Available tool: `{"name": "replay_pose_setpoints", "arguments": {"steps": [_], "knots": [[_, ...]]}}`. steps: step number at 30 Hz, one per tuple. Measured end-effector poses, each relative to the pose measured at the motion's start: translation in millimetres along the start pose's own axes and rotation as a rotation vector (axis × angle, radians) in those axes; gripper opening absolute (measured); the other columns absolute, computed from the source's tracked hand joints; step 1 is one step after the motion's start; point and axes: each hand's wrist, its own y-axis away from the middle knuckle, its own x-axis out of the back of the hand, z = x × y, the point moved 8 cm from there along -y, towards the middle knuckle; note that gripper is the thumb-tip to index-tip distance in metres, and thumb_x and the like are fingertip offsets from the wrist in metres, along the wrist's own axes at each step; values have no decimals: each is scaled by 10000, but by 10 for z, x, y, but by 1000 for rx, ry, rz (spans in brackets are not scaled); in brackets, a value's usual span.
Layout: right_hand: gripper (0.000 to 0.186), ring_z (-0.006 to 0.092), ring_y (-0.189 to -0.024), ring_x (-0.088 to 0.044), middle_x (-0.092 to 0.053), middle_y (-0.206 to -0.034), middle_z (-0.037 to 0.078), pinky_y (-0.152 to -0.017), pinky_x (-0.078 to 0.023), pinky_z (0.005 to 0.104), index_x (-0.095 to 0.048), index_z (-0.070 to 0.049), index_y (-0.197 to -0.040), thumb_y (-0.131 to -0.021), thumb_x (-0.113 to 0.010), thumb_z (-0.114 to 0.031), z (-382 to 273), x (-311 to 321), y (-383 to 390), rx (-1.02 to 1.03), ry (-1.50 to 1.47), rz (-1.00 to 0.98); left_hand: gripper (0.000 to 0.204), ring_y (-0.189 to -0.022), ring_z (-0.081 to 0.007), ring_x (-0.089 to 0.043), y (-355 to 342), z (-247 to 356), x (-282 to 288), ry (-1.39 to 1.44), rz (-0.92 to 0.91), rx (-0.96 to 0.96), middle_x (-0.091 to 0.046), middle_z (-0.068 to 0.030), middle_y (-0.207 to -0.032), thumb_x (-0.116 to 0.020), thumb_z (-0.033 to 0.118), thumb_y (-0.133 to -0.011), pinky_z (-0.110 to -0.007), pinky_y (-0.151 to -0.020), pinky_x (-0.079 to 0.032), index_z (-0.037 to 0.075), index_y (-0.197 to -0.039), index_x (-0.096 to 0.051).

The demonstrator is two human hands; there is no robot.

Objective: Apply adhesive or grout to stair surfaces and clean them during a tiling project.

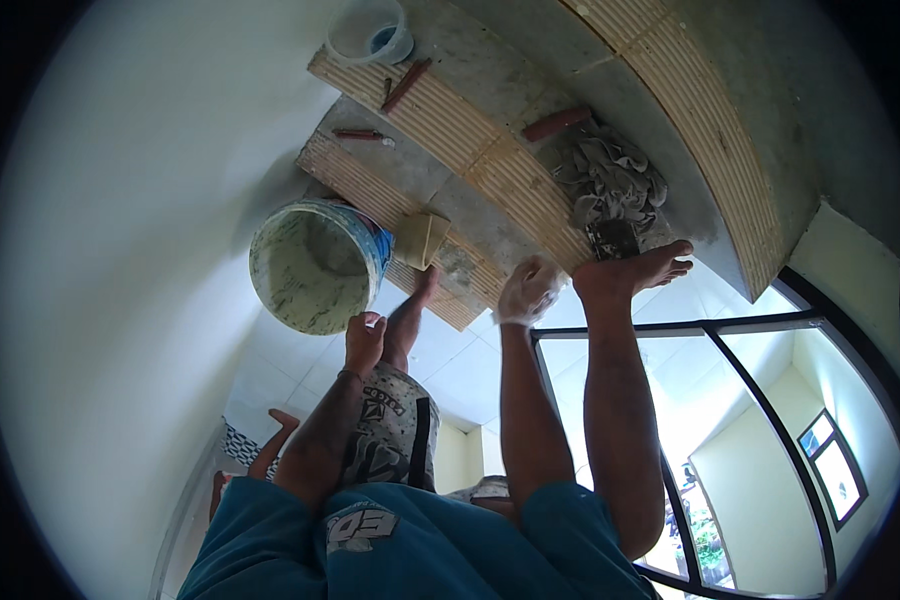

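Note:
My left hand [365, 343] has its fingers curled at the near rim of a large pale bucket [315, 270], which stands beside the white wall with whitish residue inside. Over my right hand [532, 290] lies a thin, whitish, plastic-like covering. Its fingers look bunched, and what they hold, if anything, is hidden. A beige plastic container [422, 240] sits just right of the bucket, close to my left foot [427, 280]. My bare right foot [635, 268] is to the right of my right hand, next to a dark, stained block-like object [612, 238].
Grey steps with ribbed tan edging [500, 160] rise ahead. On them are a crumpled grey cloth [615, 175], reddish bar-like pieces [555, 123], [406, 86], a small red-handled tool [360, 134] and a clear bucket [370, 35]. Dark-framed glass [710, 326] stands at the right.

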Motion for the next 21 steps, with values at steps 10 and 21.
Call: {"name": "replay_pose_setpoints", "arguments": {"steps": [10, 21], "knots": [[717, 332, -1207, -228, -243, -1299, 207, -994, -142, 421, -252, -29, -1251, -789, -206, -576, 401, 1003, -1409, -349, 349, 562, 156, -740, -239, -546, 253, -750, 533, 71, 152, 99, -569, -132, -786, -555, 161, -750, -317, -661, -443, 10, -785, -565], [521, 247, -931, -513, -536, -978, 95, -751, -427, 353, -492, -100, -1008, -642, -568, -462, -1229, -522, -1200, 710, 1237, -225, 212, -762, -240, -547, 1052, -1463, 575, -25, 243, 358, -566, -135, -816, -548, 215, -764, -328, -688, -436, 13, -822, -579]]}}
